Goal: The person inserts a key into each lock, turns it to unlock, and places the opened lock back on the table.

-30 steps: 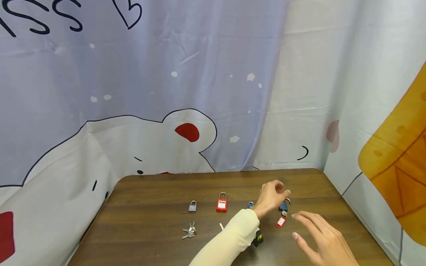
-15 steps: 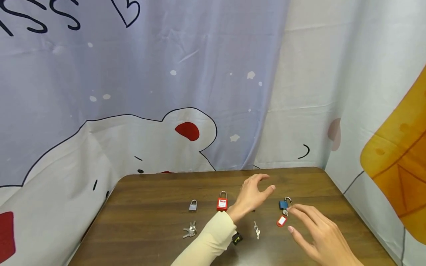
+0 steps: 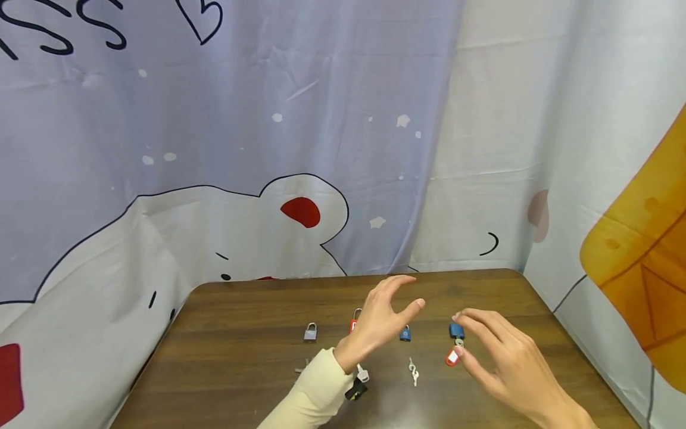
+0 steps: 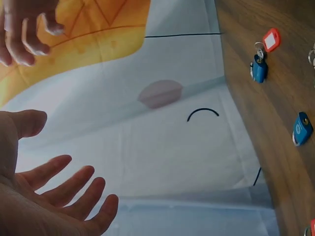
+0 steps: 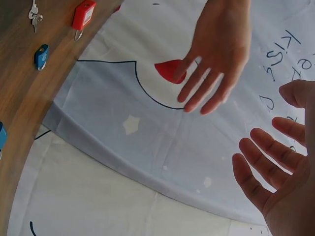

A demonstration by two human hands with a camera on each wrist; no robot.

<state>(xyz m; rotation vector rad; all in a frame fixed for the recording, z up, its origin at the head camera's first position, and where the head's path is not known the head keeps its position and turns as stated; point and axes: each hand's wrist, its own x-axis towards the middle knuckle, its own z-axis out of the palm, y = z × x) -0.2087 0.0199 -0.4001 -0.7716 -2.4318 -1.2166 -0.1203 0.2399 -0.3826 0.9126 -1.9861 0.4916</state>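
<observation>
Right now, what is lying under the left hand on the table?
Under the left hand, the red padlock shows only partly; its body is mostly covered. A key pokes out near the wrist. Anything else there is hidden.

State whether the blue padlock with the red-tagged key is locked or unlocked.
Cannot tell now: the right hand covers the shackle of that blue padlock in the head view.
</observation>
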